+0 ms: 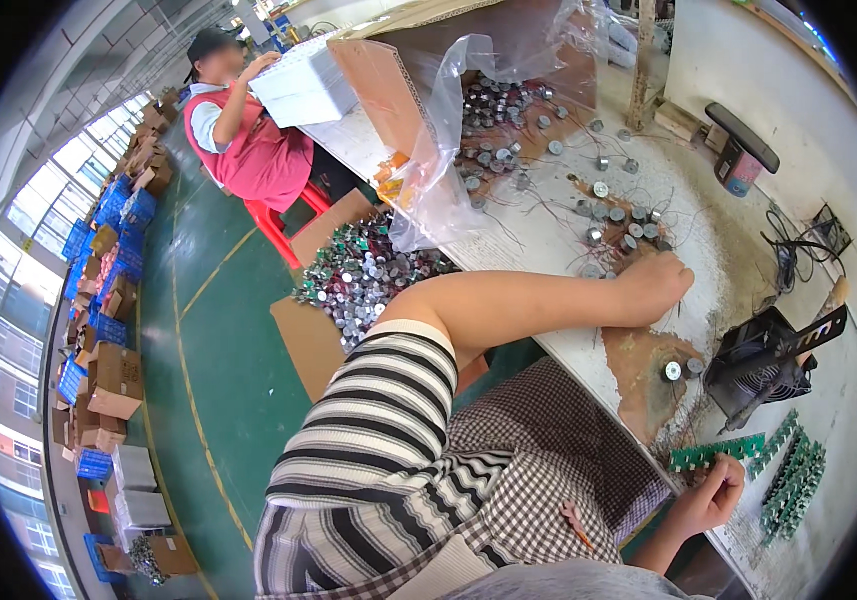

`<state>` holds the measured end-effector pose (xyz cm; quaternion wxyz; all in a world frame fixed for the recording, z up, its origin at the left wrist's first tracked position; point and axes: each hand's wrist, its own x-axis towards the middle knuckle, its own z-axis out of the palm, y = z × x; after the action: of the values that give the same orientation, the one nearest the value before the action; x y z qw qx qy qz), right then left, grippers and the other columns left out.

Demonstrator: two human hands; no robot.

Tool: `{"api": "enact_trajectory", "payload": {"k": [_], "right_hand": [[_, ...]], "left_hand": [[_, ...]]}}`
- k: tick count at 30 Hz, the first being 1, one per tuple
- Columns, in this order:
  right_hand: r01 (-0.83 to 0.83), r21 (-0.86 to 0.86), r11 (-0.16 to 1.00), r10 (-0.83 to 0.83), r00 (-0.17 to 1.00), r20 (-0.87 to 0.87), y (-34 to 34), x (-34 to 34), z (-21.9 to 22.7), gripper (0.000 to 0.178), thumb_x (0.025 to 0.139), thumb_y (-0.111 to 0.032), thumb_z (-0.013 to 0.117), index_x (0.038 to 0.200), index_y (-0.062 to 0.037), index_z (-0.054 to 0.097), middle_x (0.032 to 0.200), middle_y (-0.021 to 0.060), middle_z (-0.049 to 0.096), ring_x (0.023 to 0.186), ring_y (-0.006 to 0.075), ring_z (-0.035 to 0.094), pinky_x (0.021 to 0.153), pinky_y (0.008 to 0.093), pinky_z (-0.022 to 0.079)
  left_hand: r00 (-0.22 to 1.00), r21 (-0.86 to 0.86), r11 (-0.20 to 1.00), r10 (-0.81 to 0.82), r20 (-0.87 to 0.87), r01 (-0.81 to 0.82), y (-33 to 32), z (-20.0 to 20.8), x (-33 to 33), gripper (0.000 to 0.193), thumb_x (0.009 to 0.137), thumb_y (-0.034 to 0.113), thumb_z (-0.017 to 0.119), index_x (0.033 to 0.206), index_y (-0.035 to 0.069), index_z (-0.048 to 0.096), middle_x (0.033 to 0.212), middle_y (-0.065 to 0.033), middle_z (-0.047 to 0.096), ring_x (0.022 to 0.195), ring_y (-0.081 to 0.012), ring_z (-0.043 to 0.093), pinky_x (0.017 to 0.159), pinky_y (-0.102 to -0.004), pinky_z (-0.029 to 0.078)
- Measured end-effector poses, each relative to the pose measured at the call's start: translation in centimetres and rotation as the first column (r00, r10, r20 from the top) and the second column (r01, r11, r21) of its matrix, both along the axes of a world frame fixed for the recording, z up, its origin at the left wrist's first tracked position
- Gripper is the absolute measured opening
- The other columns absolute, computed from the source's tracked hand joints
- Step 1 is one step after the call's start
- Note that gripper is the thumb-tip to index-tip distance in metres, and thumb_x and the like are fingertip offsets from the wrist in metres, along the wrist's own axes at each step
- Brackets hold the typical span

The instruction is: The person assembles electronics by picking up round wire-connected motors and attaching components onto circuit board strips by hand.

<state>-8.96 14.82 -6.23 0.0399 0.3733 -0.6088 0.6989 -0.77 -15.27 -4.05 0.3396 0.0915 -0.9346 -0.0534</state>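
My left hand [653, 288] is closed, its fingers curled down beside a loose group of small round silver motors [633, 230] with thin wires. What the fingers hold, if anything, is hidden. Lower on the bench, my right hand [713, 497] pinches the edge of a green circuit board strip [700, 455]. Beyond that strip lies a stack of similar green strips [793, 490]. Two more motors rest on a brown worn patch [643, 385] of the tabletop, between my hands.
A black fan [763, 365] stands at the bench's right. A plastic-lined cardboard box [383, 95] spills motors at the far end. By the bench, another carton [308, 340] is heaped with parts. A person in a red vest [253, 150] sits beyond, touching a white box [303, 85].
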Motion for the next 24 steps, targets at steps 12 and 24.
{"api": "enact_trajectory", "payload": {"k": [12,24], "right_hand": [[0.025,0.027,0.999,-0.025,1.000,-0.010,0.0,-0.1,-0.4,0.010,0.094,-0.003,0.050,0.085,0.0012,0.053,0.089,0.0080,0.056,0.068,0.0084,0.044,0.058,0.0195,0.036],[0.010,0.039,0.999,-0.010,1.000,0.014,0.1,0.1,-0.1,0.009,0.093,-0.003,0.051,0.086,0.0011,0.054,0.090,0.0067,0.056,0.068,0.0077,0.043,0.057,0.0194,0.034]], "left_hand": [[0.983,-0.191,0.981,0.058,0.176,-0.023,1.7,2.2,2.4,0.007,0.065,0.008,0.061,0.071,0.007,0.060,0.075,-0.0047,0.062,0.086,-0.0231,0.052,0.077,-0.0372,0.038],[0.955,0.829,0.540,-0.296,0.023,0.147,1.5,5.3,3.9,0.010,0.072,0.009,0.069,0.076,0.000,0.067,0.071,-0.0114,0.069,0.062,-0.0165,0.067,0.056,-0.0284,0.050]]}}
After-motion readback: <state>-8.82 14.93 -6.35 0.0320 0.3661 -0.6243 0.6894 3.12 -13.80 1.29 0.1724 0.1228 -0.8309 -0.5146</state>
